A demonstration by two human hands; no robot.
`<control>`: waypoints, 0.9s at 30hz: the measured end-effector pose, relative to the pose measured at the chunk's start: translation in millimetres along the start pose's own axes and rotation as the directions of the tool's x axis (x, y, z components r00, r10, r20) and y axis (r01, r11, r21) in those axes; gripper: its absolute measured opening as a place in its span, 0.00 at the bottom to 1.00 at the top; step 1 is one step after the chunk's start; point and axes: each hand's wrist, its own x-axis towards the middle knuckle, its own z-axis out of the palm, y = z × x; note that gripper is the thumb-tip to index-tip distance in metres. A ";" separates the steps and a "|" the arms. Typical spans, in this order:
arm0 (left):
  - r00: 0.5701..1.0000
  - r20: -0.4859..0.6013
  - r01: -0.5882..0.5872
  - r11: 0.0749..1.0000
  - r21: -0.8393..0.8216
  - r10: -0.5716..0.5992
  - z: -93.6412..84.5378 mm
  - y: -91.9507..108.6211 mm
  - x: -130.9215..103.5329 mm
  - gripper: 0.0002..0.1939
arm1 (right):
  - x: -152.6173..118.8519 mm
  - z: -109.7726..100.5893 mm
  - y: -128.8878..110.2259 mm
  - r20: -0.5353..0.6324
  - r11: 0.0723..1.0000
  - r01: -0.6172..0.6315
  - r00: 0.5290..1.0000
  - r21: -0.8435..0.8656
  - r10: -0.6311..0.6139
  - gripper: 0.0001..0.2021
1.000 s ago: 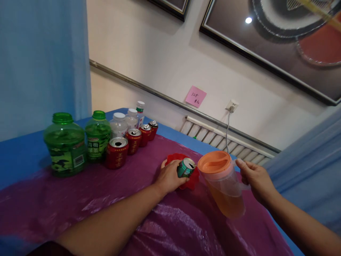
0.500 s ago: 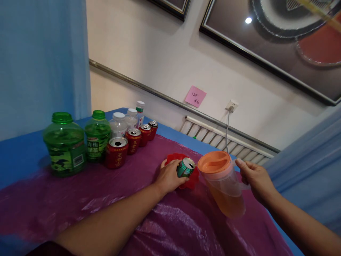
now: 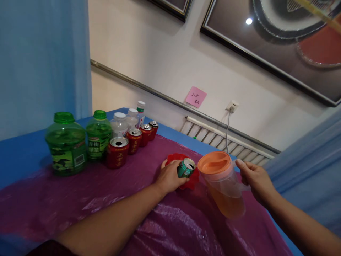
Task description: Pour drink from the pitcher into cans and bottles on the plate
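My left hand (image 3: 170,176) is wrapped round an opened green can (image 3: 186,168), which leans to the right over a red scalloped dish (image 3: 193,180). On the right, my right hand (image 3: 253,174) grips the handle of a clear pitcher (image 3: 226,193) with an orange lid (image 3: 215,163). The pitcher holds amber liquid and tilts left, its rim close beside the can's top. No stream of liquid can be made out between them.
Green bottles (image 3: 66,145), white-capped bottles (image 3: 119,124) and several red cans (image 3: 117,153) stand at the left on the table, over purple plastic sheeting (image 3: 170,227) and blue cloth (image 3: 21,145). Behind are a metal pipe (image 3: 160,95) and a radiator (image 3: 207,133).
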 end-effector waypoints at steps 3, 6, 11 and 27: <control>1.000 0.005 0.003 1.000 -0.001 -0.003 0.2 -0.4 0.2 0.29 | -0.1 -1.3 -0.2 0.002 1.000 -0.001 1.000 -0.012 0.001 0.30; 1.000 0.002 0.002 1.000 -0.003 -0.002 0.0 -0.2 0.1 0.28 | 0.1 -2.1 1.5 -0.004 1.000 -0.006 1.000 -0.012 0.006 0.30; 1.000 0.009 0.008 1.000 -0.006 -0.008 -0.9 1.2 -0.1 0.29 | -0.1 -2.4 3.6 -0.007 1.000 -0.027 1.000 0.016 0.028 0.30; 1.000 -0.001 -0.005 1.000 -0.005 0.005 0.7 -0.4 -0.3 0.29 | -0.4 -2.0 3.8 0.001 1.000 -0.013 1.000 0.023 0.013 0.30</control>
